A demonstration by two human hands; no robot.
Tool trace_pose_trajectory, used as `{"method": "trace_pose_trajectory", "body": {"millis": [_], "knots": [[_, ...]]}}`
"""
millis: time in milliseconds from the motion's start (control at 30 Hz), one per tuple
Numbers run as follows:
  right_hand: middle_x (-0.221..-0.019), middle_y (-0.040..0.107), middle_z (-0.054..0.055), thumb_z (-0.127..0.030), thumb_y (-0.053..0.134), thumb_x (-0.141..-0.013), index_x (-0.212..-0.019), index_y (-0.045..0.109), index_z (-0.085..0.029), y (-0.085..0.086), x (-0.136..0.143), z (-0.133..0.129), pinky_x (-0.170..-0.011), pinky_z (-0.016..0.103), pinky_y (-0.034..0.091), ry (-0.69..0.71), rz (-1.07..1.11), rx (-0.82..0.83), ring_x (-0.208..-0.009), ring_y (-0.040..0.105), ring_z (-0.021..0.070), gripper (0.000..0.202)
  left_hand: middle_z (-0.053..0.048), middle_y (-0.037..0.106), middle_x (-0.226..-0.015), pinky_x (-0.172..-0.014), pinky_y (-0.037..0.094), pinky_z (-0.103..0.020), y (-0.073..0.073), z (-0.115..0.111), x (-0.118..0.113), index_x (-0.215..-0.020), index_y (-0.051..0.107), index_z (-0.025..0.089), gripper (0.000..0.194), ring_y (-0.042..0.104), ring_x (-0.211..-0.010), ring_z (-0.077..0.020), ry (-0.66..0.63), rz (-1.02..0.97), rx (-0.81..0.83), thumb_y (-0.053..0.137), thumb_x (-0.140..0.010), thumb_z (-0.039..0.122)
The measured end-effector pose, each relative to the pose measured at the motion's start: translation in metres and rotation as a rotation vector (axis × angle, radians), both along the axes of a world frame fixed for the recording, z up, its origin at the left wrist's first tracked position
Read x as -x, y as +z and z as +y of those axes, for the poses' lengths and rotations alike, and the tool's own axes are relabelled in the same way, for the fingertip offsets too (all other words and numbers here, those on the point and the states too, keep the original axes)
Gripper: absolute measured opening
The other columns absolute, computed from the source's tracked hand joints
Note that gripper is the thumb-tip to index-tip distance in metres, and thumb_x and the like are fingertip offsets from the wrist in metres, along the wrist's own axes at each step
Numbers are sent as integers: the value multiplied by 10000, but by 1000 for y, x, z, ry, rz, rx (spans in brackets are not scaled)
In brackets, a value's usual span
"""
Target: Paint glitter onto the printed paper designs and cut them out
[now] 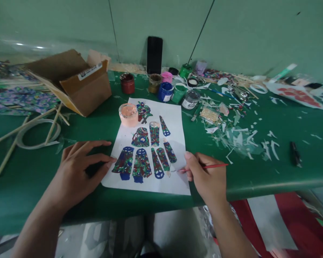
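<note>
A white sheet [174,184] with several painted pieces in blue, green and dark red lies on the green table. My right hand [204,173] pinches a thin red paintbrush [215,166] at the sheet's right edge. The brush tip is beside the bottom of a narrow painted piece [163,159]. My left hand [82,166] has its fingers apart, the fingertips resting at the sheet's left edge near a wide painted piece [123,160]. On the sheet's upper left stands an open jar of peach paint [128,116].
Paint jars [166,91] and an upright black phone [154,55] line the back. An open cardboard box [87,89], sticks and a tape roll [39,134] lie left. Paper scraps [239,139] and a black pen-like object [295,154] are on the right.
</note>
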State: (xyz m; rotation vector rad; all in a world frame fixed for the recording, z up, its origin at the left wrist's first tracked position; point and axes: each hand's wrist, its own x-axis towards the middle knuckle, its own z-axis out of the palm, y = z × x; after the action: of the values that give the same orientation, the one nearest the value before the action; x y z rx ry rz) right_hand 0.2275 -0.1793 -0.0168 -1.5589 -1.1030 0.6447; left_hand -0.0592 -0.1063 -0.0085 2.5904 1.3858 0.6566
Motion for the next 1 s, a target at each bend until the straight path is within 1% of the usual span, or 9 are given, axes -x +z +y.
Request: {"method": "trace_pose_trajectory", "body": {"millis": [100,233,333,467,600,733,833,1000], "knots": [[-375,489,-46,-422,604,-857,-466,505,-211,1,1,-1,-431,202,458,18,-35,1,-381,546,101,455,4,654,-1193,-946,388,-560,0,0,-1,-834,731,362,224,573,-1089,-306,12,-14,18,514,-875,400],[-371,467,-50,-391,595,-865,-451,488,-209,0,1,-2,-394,187,383,-8,-117,7,-364,490,78,465,-7,660,-1176,-941,391,-576,2,-1,-4,-826,731,358,239,566,-1081,-302,21,-17,25,503,-874,409],[-375,478,-48,-403,583,-874,-466,500,-211,-1,-1,-2,-412,193,411,3,-90,7,-387,533,92,459,-24,655,-1185,-954,382,-580,3,-1,-4,-836,738,336,244,560,-1082,-306,10,-11,28,507,-881,398],[-372,476,-53,-401,596,-865,-470,511,-209,-2,-2,-1,-372,192,363,-13,-106,9,-346,475,78,447,-32,644,-1204,-970,374,-563,2,-1,-4,-852,742,315,235,550,-1090,-295,6,18,27,520,-893,377],[-379,483,-47,-407,587,-870,-467,503,-209,-2,-1,-2,-389,195,376,4,-101,9,-368,498,85,458,-32,647,-1197,-965,368,-567,1,-1,-3,-854,742,323,240,552,-1088,-297,0,7,17,514,-886,392],[-374,478,-48,-422,593,-866,-465,499,-209,-2,0,-3,-371,197,359,-12,-56,13,-352,480,83,463,-32,652,-1194,-972,367,-553,1,-1,-3,-846,744,313,251,554,-1077,-283,13,21,18,512,-891,397],[-381,491,-45,-399,600,-861,-468,509,-205,-3,0,-2,-377,192,365,2,-79,15,-350,470,74,448,-27,650,-1204,-980,365,-541,2,-1,-3,-852,743,311,251,552,-1085,-275,14,31,18,512,-897,399],[-370,476,-49,-401,595,-859,-462,490,-206,-4,0,-2,-365,193,360,16,-46,29,-338,462,75,454,-36,663,-1187,-944,381,-534,1,0,-3,-837,746,324,267,572,-1078,-298,11,20,-5,497,-895,404]]}}
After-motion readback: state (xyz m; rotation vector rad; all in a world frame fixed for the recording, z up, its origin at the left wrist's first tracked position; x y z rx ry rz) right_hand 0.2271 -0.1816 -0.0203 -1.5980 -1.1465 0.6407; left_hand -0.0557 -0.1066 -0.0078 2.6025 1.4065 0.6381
